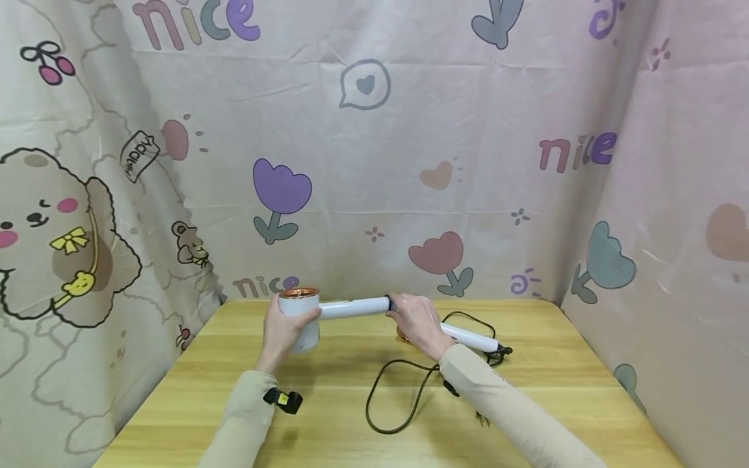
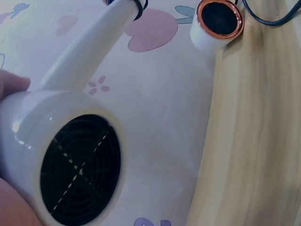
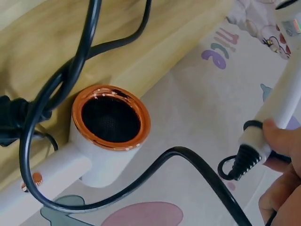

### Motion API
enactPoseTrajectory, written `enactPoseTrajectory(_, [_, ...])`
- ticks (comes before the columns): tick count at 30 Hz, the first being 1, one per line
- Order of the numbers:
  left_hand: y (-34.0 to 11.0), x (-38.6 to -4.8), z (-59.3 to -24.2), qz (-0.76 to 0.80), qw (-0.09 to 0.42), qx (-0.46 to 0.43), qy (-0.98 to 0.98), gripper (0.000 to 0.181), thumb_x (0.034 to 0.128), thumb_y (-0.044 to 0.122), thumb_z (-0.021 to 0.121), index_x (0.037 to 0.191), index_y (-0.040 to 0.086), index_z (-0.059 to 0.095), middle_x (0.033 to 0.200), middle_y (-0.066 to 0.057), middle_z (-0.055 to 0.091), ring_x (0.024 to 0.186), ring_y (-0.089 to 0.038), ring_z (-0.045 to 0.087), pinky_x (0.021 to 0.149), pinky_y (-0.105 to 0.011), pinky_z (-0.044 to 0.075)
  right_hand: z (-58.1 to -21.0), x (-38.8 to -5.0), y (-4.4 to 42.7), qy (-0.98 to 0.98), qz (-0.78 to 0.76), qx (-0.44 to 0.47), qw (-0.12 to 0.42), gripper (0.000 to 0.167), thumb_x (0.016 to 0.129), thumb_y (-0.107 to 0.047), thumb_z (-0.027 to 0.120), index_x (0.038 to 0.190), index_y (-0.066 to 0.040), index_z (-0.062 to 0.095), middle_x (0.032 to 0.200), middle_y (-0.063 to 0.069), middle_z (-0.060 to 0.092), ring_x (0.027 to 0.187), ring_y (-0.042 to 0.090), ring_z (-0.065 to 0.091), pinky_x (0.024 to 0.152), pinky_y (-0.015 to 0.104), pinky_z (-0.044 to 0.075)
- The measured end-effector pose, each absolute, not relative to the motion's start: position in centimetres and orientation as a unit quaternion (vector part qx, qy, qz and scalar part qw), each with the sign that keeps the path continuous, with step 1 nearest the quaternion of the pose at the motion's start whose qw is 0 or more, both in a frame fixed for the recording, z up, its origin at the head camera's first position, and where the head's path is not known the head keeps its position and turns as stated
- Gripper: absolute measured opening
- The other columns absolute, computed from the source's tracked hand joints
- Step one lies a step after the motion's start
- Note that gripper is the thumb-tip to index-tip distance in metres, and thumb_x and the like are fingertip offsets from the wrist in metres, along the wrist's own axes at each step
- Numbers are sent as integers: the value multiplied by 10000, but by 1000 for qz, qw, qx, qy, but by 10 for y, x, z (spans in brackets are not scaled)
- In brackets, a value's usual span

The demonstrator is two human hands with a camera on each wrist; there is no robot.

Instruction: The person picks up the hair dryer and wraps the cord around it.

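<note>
A white hair dryer [image 1: 354, 308] with a copper-coloured rim is held above the table, its handle pointing right. The left hand [image 1: 282, 333] grips its barrel, thumb on the near side; in the left wrist view the dark grille [image 2: 81, 169] shows between parts of that hand. At the handle's end, the right hand [image 1: 420, 323] pinches the tip by the black cord sleeve [image 3: 245, 161], seen in the right wrist view. A second white dryer [image 1: 473, 338] lies behind the right hand; its copper ring [image 3: 111, 117] shows in the right wrist view.
A black cord [image 1: 404, 429] loops over the wooden table [image 1: 328, 416] below the right hand, with its plug near the right forearm. More cord is bunched at the second dryer's handle end. A printed curtain [image 1: 374, 143] stands behind and at both sides.
</note>
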State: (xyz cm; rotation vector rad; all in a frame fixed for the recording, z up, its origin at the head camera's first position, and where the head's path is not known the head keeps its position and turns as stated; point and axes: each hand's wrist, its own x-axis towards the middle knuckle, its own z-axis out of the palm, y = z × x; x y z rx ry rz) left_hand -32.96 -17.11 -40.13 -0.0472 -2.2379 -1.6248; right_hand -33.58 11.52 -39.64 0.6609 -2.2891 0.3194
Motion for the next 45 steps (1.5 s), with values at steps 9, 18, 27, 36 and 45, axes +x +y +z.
enactPoseTrajectory(9, [-161, -338, -410, -631, 177, 51, -753, 751, 747, 330, 842, 1329, 67, 447, 1156, -149, 560, 963, -273, 592, 711, -307, 571, -409, -335, 110, -882, 154, 212, 391, 229, 981, -205, 584, 1155, -103, 689, 586, -65, 530, 484, 108, 477, 434, 277, 397])
enactPoseTrajectory(18, [-167, -351, -411, -711, 165, 105, -676, 674, 799, 273, 794, 1324, 62, 428, 1170, -110, 518, 854, -157, 600, 685, -308, 576, -407, -334, 118, -846, 477, 195, 139, 297, 1037, -193, 465, 1175, -49, 684, 640, -5, 530, 529, 59, 398, 536, 231, 416])
enactPoseTrajectory(27, [-173, -352, -408, -761, 98, 99, -633, 670, 833, 271, 756, 1372, 120, 387, 1109, -70, 549, 783, -130, 646, 704, -364, 592, -400, -359, 152, -716, 656, 137, -194, 336, 1034, -219, 480, 1181, 32, 646, 640, -34, 437, 542, 96, 294, 517, 253, 237])
enactPoseTrajectory(36, [-176, -353, -405, -766, 49, 88, -635, 671, 858, 319, 729, 1376, 121, 352, 1063, -18, 589, 826, -133, 654, 740, -375, 587, -397, -379, 172, -822, 535, 115, -156, 405, 982, -317, 587, 1064, 64, 697, 602, -45, 459, 563, 97, 376, 564, 245, 346])
enactPoseTrajectory(45, [-180, -350, -406, -746, -26, 36, -664, 589, 892, 309, 672, 1357, 85, 388, 904, -1, 653, 785, -186, 671, 712, -433, 596, -382, -394, 169, -888, 446, 96, -52, 273, 912, -334, 684, 940, -80, 782, 913, 51, 688, 901, 219, 577, 825, 384, 499])
